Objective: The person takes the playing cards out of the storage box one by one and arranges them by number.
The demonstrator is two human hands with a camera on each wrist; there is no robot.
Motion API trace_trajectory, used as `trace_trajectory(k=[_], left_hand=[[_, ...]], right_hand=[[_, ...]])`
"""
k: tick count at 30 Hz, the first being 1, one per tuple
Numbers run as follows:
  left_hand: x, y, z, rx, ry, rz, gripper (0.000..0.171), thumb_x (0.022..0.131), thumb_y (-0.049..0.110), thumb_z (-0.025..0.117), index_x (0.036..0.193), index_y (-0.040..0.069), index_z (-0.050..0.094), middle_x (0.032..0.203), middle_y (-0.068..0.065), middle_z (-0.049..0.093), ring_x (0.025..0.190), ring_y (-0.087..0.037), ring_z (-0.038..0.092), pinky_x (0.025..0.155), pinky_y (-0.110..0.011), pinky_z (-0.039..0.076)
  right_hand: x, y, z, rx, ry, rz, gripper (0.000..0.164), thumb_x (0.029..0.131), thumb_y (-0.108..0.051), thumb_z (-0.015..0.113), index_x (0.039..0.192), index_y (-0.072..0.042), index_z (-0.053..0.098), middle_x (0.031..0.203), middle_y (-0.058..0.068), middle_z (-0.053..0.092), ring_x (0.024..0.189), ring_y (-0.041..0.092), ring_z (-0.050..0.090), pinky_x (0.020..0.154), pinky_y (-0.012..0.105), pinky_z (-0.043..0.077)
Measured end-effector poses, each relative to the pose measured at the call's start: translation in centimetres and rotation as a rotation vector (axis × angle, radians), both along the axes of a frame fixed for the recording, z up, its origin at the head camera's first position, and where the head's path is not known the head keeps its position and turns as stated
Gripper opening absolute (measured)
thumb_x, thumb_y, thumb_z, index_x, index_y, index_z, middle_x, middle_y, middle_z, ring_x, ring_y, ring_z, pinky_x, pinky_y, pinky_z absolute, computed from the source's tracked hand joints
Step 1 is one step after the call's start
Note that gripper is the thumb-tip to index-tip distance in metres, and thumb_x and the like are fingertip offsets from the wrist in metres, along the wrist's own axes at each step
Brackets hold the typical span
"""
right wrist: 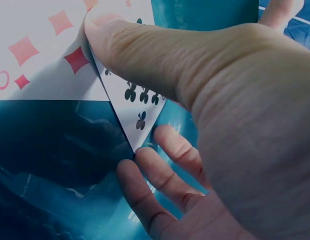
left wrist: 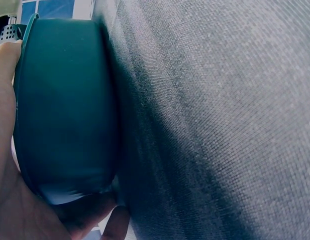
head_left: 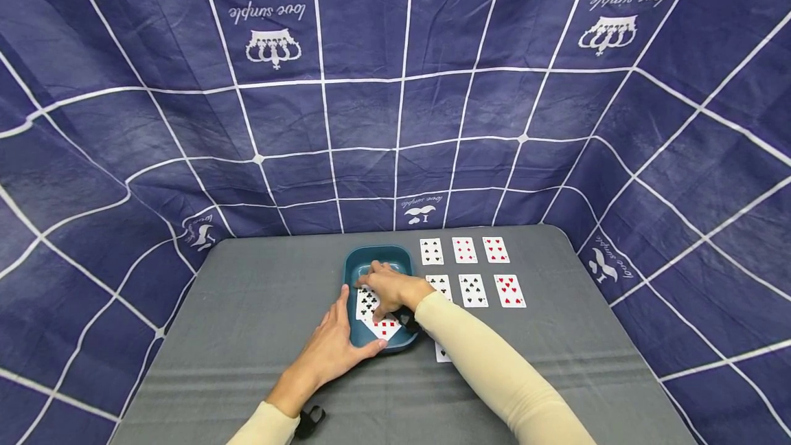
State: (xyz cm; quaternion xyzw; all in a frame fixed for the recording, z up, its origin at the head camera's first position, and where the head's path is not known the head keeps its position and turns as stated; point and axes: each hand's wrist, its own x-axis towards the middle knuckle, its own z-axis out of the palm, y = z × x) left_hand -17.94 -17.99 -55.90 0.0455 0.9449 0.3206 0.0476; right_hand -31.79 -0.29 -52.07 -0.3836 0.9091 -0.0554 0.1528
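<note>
A teal tray (head_left: 378, 250) stands on the grey table. My left hand (head_left: 334, 335) rests against its left side and near left corner, thumb over the near rim. In the left wrist view the thumb lies at the rim and the fingers curve past the tray's outer wall (left wrist: 67, 105). Inside the tray, a clubs card (head_left: 367, 297) overlaps a diamonds card (head_left: 386, 328). My right hand (head_left: 392, 290) reaches into the tray over both. In the right wrist view its thumb lies across the clubs card (right wrist: 141, 117) and fingertips meet that card's corner, pinching it.
Right of the tray, face-up cards lie in rows: spades (head_left: 431, 251), diamonds (head_left: 464, 250) and hearts (head_left: 496, 250) behind; clubs (head_left: 439, 284), spades (head_left: 473, 290) and hearts (head_left: 509, 291) in front. My right sleeve (head_left: 494, 376) partly covers another card (head_left: 441, 354). Blue cloth (head_left: 364, 115) hangs behind.
</note>
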Motion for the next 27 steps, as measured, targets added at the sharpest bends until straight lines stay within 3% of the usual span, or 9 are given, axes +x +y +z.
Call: trace_trajectory(k=[14, 22, 27], left_hand=[[0.05, 0.08, 0.06, -0.029, 0.013, 0.008, 0.146, 0.090, 0.081, 0.086, 0.187, 0.004, 0.009, 0.184, -0.033, 0.039, 0.163, -0.059, 0.050, 0.124, -0.083, 0.045], [0.06, 0.13, 0.12, -0.020, 0.015, 0.009, 0.146, 0.090, 0.080, 0.087, 0.187, 0.005, 0.009, 0.184, -0.032, 0.040, 0.163, -0.059, 0.050, 0.124, -0.083, 0.045], [0.12, 0.12, 0.10, -0.023, 0.018, 0.009, 0.147, 0.089, 0.083, 0.086, 0.187, 0.004, 0.010, 0.184, -0.032, 0.040, 0.163, -0.058, 0.050, 0.124, -0.081, 0.046]], right_hand=[[-0.25, 0.10, -0.32, -0.021, -0.035, -0.022, 0.097, 0.083, -0.036, 0.109, 0.168, -0.027, 0.063, 0.154, 0.015, 0.058, 0.139, 0.030, 0.063, 0.118, 0.044, 0.059], [-0.20, 0.19, -0.42, -0.023, -0.010, -0.059, 0.097, 0.083, -0.040, 0.109, 0.168, -0.026, 0.063, 0.148, 0.013, 0.059, 0.121, 0.024, 0.053, 0.113, 0.041, 0.058], [-0.05, 0.11, -0.43, -0.009, -0.006, -0.070, 0.095, 0.083, -0.040, 0.109, 0.165, -0.025, 0.063, 0.150, 0.013, 0.062, 0.128, 0.027, 0.057, 0.117, 0.043, 0.058]])
